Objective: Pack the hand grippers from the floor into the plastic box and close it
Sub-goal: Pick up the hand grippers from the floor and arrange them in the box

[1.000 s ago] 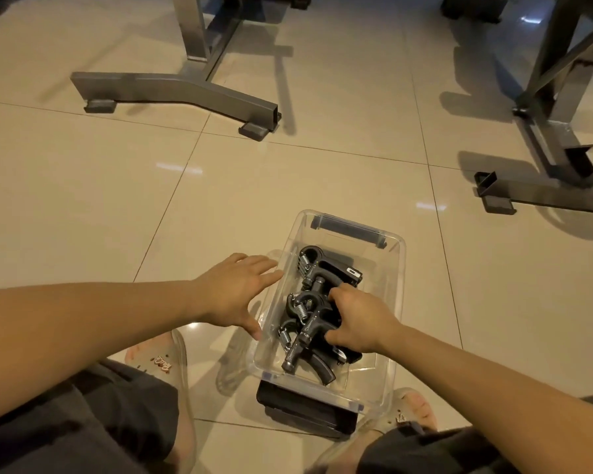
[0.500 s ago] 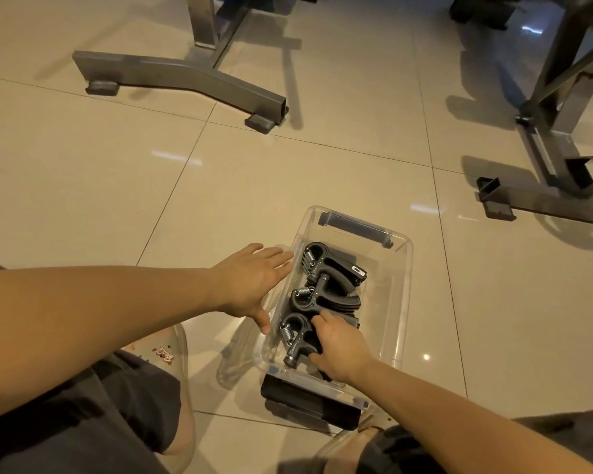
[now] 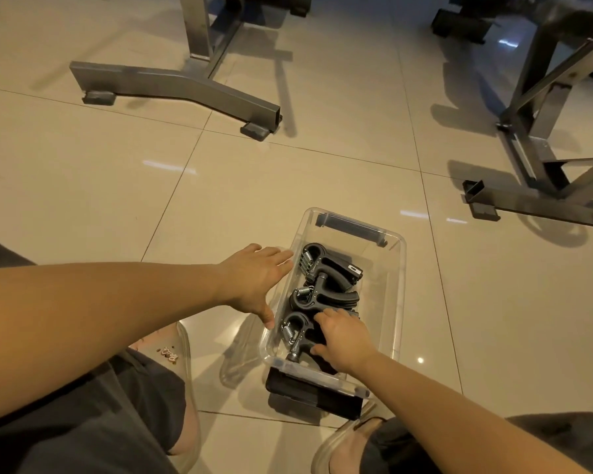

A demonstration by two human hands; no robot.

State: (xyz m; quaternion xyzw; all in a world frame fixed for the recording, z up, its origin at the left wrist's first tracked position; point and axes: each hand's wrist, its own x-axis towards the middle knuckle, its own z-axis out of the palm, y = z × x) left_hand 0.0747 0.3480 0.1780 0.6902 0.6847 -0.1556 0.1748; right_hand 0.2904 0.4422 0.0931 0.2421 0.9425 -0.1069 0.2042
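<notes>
Down on the glossy beige tiled floor we have the clear rectangular plastic box, open on top, sitting right between the person's feet. There is a black latch handle at its far end and another at its near end.

Inside we count three black hand grippers with steel coil springs, lined up along the box's left half with their springs towards the left wall. The far hand gripper comes first, the middle hand gripper sits just behind it, and the nearest hand gripper is by the near wall.

The left hand lies flat against the outside of the box's left wall, fingers straight and spread wide, thumb pointing back towards the body, holding nothing. The right hand is down inside the box, knuckles up, fingers curled over the handles of the nearest hand gripper, thumb tucked against the handle's near side.

Translucent sandals show at the left foot and right foot, with dark grey shorts at the bottom edge. Further back, a grey steel equipment foot stands on the left, and a second steel frame stands on the right, well apart from the box.
</notes>
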